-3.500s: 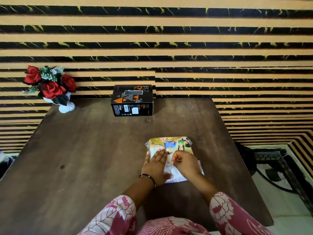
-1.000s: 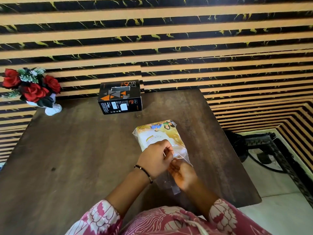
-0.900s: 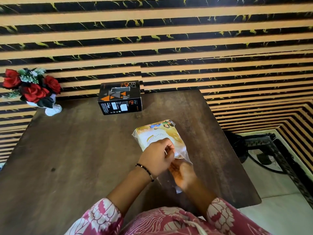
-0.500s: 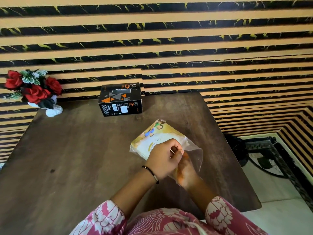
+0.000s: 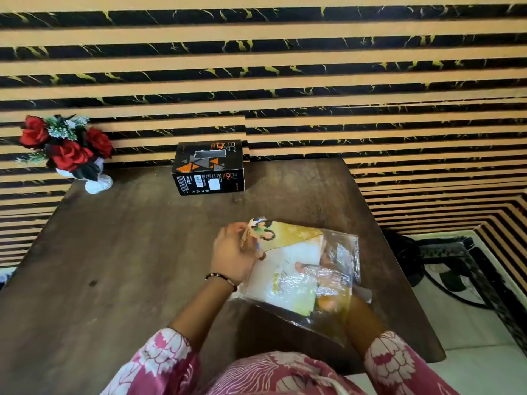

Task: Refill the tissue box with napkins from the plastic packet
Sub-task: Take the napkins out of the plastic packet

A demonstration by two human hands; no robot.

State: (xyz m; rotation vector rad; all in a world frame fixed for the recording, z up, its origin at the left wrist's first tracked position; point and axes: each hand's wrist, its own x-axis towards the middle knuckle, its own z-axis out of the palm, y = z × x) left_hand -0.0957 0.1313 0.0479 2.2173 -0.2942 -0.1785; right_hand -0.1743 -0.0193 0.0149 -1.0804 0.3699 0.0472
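A clear plastic packet [image 5: 340, 253] of white napkins [image 5: 291, 258] with a yellow printed label is lifted just above the dark wooden table [image 5: 119, 252]. My left hand [image 5: 232, 256] grips the packet's far left end near the printed picture. My right hand [image 5: 319, 276] is inside the packet's open end, seen blurred through the plastic, its fingers on the napkin stack. The black tissue box [image 5: 209, 166] with orange triangles stands upright at the back of the table near the wall, its top slot showing, well apart from both hands.
A white vase of red artificial roses [image 5: 67, 151] stands at the table's back left corner. The striped wall runs right behind the table. The table's right edge drops to a tiled floor with a black object [image 5: 445, 269] on it.
The packet has been turned sideways and lifted. My left hand shifted to its far end, and my right hand has gone inside the open plastic mouth.
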